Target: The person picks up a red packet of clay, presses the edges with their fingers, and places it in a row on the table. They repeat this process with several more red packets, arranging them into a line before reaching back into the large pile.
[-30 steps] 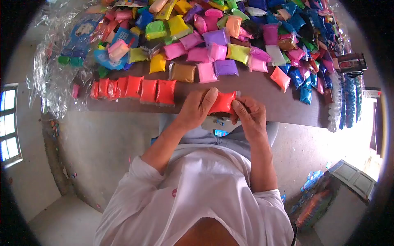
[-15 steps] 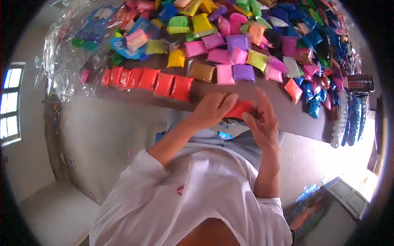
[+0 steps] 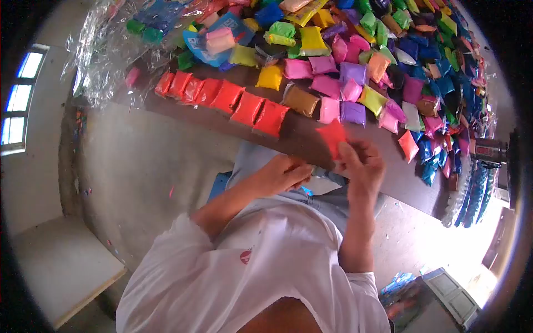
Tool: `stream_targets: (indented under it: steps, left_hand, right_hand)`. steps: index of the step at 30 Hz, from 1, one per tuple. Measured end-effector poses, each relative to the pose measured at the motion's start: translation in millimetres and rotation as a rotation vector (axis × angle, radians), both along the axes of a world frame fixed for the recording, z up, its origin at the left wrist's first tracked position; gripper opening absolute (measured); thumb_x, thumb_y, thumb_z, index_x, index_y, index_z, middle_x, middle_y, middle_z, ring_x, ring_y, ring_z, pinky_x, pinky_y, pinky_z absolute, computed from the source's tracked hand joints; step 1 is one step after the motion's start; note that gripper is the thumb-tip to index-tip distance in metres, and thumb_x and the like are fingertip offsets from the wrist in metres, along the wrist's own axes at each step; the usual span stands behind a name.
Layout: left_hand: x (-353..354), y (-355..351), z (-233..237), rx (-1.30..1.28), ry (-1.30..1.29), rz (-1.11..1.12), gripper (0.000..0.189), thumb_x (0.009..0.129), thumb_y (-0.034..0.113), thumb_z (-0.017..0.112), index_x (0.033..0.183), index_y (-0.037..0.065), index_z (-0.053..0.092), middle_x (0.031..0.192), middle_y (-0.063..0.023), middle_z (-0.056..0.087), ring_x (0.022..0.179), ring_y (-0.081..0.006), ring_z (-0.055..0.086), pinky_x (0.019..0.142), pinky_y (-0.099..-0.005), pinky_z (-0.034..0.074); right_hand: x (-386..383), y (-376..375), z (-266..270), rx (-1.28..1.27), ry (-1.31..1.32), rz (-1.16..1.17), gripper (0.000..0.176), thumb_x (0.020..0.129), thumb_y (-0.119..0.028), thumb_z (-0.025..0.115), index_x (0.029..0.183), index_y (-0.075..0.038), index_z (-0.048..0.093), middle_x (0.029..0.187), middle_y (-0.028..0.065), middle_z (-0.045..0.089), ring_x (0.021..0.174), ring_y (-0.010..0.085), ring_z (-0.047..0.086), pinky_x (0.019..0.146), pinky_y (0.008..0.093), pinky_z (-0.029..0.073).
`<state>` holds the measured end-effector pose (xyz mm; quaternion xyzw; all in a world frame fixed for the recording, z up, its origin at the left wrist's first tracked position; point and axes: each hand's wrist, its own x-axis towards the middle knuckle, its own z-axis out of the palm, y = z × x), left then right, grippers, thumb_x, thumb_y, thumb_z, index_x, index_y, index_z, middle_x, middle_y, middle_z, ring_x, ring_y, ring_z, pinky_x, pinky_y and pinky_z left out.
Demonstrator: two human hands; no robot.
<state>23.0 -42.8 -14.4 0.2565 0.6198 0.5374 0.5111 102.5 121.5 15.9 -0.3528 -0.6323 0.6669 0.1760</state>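
Observation:
A soft red packet [image 3: 332,136] hangs over the brown table, its lower end pinched between the thumb and fingers of my right hand [image 3: 363,165]. That hand is closed and slightly blurred. Nearer my lap, by the table's front edge, my left hand [image 3: 284,174] has its fingers curled in; anything inside is hidden. To the left on the table lies a row of several similar red packets [image 3: 226,96], side by side along the edge. A brown packet [image 3: 301,100] and a purple packet [image 3: 353,112] lie just behind my hands.
A heap of packets in many colours covers the back of the table [image 3: 294,136]. Crumpled clear plastic [image 3: 105,66] spreads at the left end. On the right, a dark can-like object [image 3: 491,150] stands near hanging shiny strips [image 3: 472,180]. One orange-red packet [image 3: 408,146] lies apart at right.
The red packet, earlier between both hands, is now lifted in my right hand over the table. My left hand has come off it and dropped toward my lap. The camera view has turned slightly.

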Motion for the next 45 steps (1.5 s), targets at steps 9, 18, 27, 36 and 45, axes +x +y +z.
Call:
stream_targets:
  steps: [9, 18, 27, 36, 45]
  left_hand:
    - [16.8, -27.5, -50.9, -0.053, -0.12, 0.099, 0.039, 0.09, 0.036, 0.049, 0.07, 0.002, 0.054, 0.055, -0.0004, 0.047, 0.048, -0.0077, 0.042, 0.045, -0.024, 0.034]
    - [13.3, -17.2, -105.7, -0.014, 0.279, 0.132, 0.033, 0.089, 0.032, 0.047, 0.071, 0.004, 0.054, 0.058, -0.0002, 0.049, 0.052, -0.0063, 0.045, 0.045, -0.0224, 0.037]
    - [3.2, -22.2, -129.3, -0.399, 0.226, -0.031, 0.022, 0.084, 0.025, 0.051, 0.086, 0.004, 0.057, 0.069, -0.0063, 0.06, 0.06, -0.0183, 0.059, 0.051, -0.0331, 0.047]
    - [3.2, -6.9, -141.4, 0.114, 1.529, 0.073, 0.027, 0.08, 0.024, 0.054, 0.099, 0.004, 0.057, 0.074, -0.0097, 0.061, 0.066, -0.0277, 0.061, 0.063, -0.0422, 0.049]
    - [14.3, -14.0, -122.4, -0.004, 0.893, 0.012, 0.038, 0.088, 0.033, 0.045, 0.072, 0.002, 0.06, 0.063, -0.0118, 0.058, 0.055, -0.0233, 0.056, 0.056, -0.0357, 0.043]
  right_hand:
    - [-21.3, -37.9, -13.5, 0.662, -0.216, 0.235, 0.026, 0.072, -0.024, 0.073, 0.086, -0.005, 0.061, 0.068, 0.0106, 0.061, 0.057, 0.0233, 0.06, 0.052, 0.0322, 0.047]
    - [-18.0, -16.2, -28.4, 1.303, 0.181, 0.404, 0.033, 0.066, -0.02, 0.071, 0.096, -0.008, 0.061, 0.108, 0.0104, 0.057, 0.099, 0.028, 0.054, 0.083, 0.0383, 0.044]
    - [-37.4, -26.8, -37.8, 1.236, 0.358, 0.471, 0.028, 0.069, -0.017, 0.064, 0.093, -0.004, 0.06, 0.103, 0.0106, 0.056, 0.104, 0.0283, 0.049, 0.088, 0.0392, 0.043]
    - [-26.8, -18.3, -30.1, 1.152, 0.403, 0.282, 0.027, 0.068, -0.016, 0.064, 0.093, -0.008, 0.058, 0.101, 0.0091, 0.054, 0.098, 0.0296, 0.051, 0.085, 0.0388, 0.044]
    - [71.9, 226.6, 14.1, 1.36, -0.402, -0.609, 0.034, 0.074, -0.009, 0.059, 0.108, -0.005, 0.058, 0.102, 0.0149, 0.061, 0.096, 0.0311, 0.056, 0.084, 0.0384, 0.044]
